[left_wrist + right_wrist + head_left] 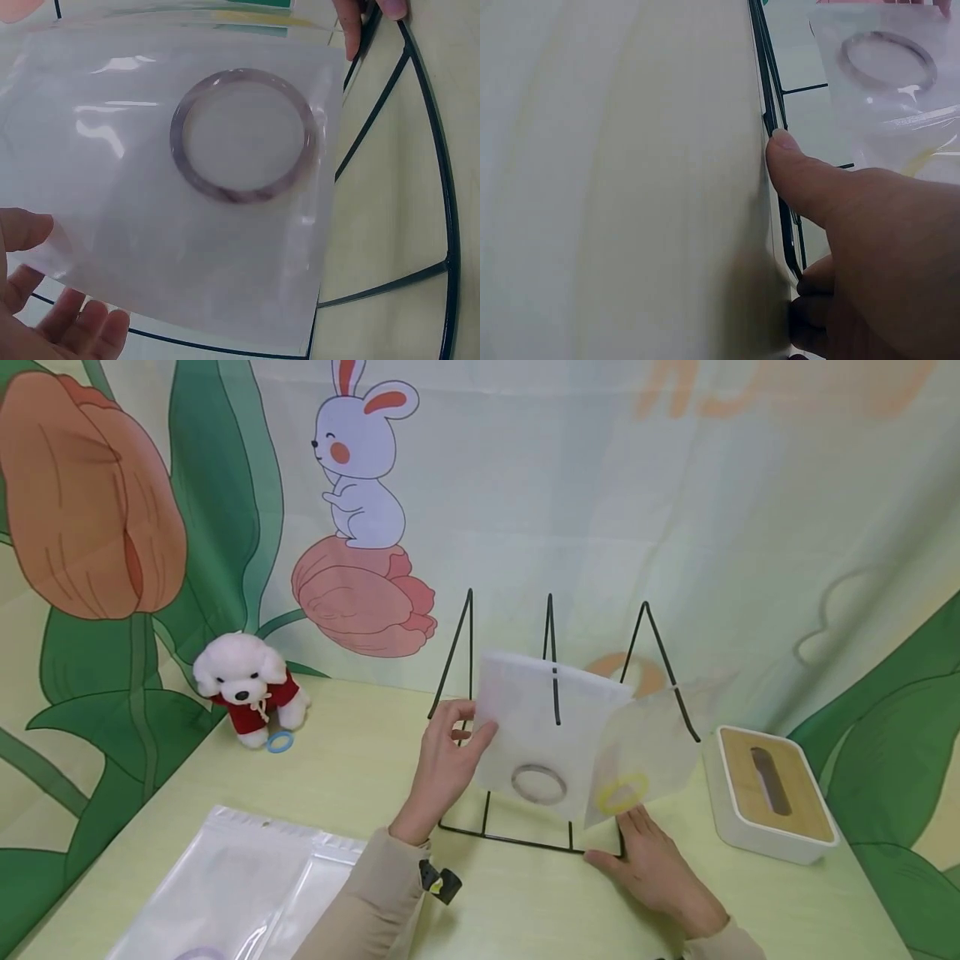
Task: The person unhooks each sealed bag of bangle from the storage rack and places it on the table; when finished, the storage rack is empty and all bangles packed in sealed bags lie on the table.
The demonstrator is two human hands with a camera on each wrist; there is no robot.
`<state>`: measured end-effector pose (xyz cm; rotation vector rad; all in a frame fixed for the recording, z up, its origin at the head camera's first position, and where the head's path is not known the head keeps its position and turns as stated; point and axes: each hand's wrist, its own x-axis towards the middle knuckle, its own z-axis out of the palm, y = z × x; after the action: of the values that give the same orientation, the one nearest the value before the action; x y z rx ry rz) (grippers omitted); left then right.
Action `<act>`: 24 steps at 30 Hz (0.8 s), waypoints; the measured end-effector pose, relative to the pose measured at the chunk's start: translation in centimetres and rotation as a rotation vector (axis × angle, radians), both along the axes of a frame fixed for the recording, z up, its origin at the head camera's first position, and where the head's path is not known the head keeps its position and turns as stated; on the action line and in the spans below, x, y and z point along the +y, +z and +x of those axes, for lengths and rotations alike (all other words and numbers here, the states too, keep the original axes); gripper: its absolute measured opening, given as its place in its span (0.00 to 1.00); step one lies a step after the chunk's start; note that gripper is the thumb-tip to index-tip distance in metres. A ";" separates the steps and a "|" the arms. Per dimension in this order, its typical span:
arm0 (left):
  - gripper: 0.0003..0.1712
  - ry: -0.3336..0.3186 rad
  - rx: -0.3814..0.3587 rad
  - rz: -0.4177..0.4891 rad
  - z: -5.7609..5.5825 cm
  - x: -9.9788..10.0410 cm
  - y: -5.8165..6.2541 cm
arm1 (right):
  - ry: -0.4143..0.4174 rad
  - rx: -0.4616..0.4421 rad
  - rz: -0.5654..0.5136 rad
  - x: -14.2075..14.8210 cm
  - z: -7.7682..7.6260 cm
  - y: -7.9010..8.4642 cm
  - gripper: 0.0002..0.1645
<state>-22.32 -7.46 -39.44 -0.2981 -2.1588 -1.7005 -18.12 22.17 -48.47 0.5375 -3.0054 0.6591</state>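
My left hand [442, 768] pinches the left edge of a clear plastic bag [510, 718] between thumb and fingers. Inside it lies a mottled purple-grey bangle [178, 142]. The bag's top meets the middle hook of a black wire display rack [517, 841], whose prong shows in front of it. A second clear bag [667, 735], holding a yellow ring [602, 800], hangs at the right hook. My right hand [660, 868] grips the front right corner of the rack's base, thumb [806, 176] along the front wire, the other fingers partly hidden.
Flat clear zip bags [232, 868] lie at the front left, one with a pale purple ring. A white toy dog [243, 664] in red stands at the back left beside a blue ring [270, 746]. A wood-topped tissue box [738, 777] sits on the right.
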 end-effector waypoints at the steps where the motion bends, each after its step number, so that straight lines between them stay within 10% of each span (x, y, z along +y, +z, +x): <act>1: 0.12 -0.002 0.007 -0.005 0.0 0.0 0.0 | 0.001 -0.003 -0.003 0.0 0.0 -0.1 0.55; 24: 0.12 0.001 0.069 0.014 0.7 -0.1 0.6 | -0.015 -0.053 0.010 0.1 0.0 0.0 0.56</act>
<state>-21.66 -7.52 -38.86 -0.3466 -2.0965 -1.6797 -18.10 22.25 -48.44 0.5052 -3.0598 0.6684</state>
